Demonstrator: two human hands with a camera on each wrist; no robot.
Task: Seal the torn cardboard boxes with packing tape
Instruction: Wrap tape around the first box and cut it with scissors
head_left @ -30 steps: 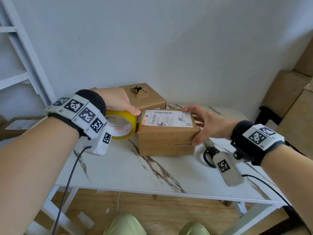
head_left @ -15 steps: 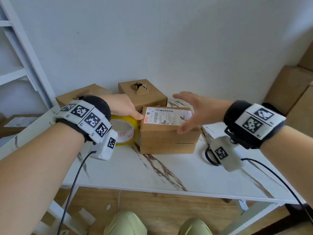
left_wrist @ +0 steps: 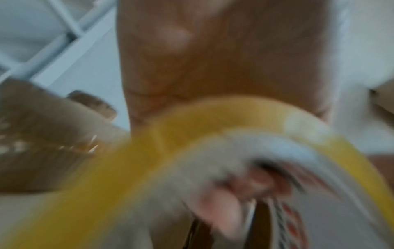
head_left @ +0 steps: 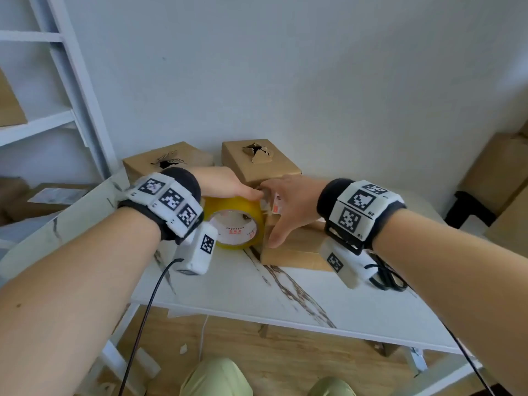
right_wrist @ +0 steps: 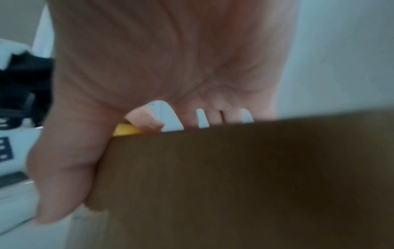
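The left hand (head_left: 225, 185) grips the yellow tape roll (head_left: 238, 221) (white core, red print), standing on edge on the marble table (head_left: 257, 292) against the labelled box (head_left: 297, 250). The right hand (head_left: 288, 207) reaches over that box, apparently pinching the tape end.

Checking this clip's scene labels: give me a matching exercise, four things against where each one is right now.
Things:
1. tape roll
2. scissors
3. labelled box
4. box with torn top

Places:
A. at the back, by the wall
B. under the right hand
C. on the table's right side, behind the right wrist
D. held on edge by the left hand

Pairs: 1-D, 2-C, 3-B, 4-A
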